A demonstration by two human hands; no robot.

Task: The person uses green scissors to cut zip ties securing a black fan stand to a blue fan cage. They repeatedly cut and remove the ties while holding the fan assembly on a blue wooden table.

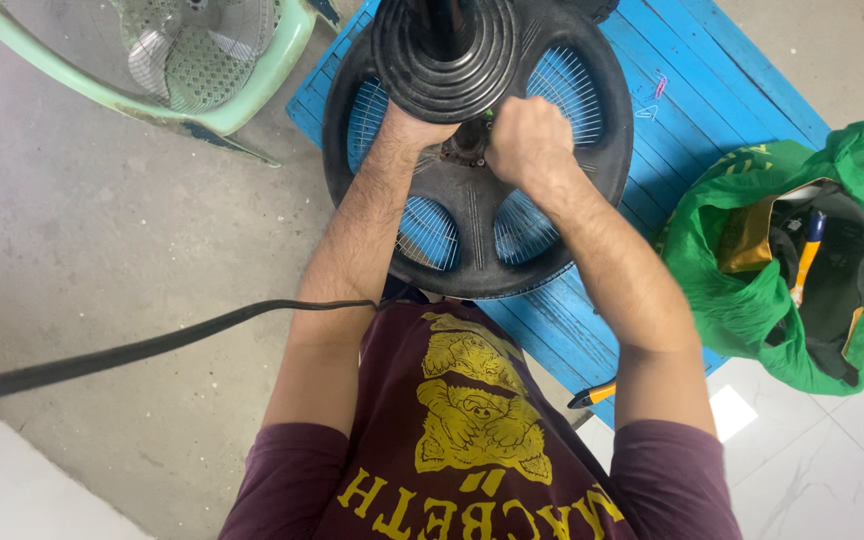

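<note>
1. I saw both hands working at the hub of a round black plastic fan base (552,215), the kind with spokes and white wire grille showing through the openings. It lay flat on a blue slatted wooden pallet (712,90), which served as the desk.
2. A black ribbed cone-shaped stem cover (447,55) stood up from the middle of the base, toward the camera.
3. Left hand (414,128): closed around something right under the ribbed cover, at the hub. Fingers were hidden, so I couldn't tell exactly what the grip held.
4. Right hand (527,140): fisted tight at the hub, touching the left. Grip closed, but what it held was hidden too; a small green speck showed between the hands.
5. Progress, my read only: the base and stem were together on the pallet, and the hub work was mid-way. A separate pale green fan guard with blades (192,60) sat on the concrete floor beside the pallet, unattached.
6. Nearby: a green plastic bag (732,290) holding tools sat just right of the pallet, an orange-handled tool (592,395) at the pallet's near edge, and a black cable (152,345) ran across the floor on the left.
</note>
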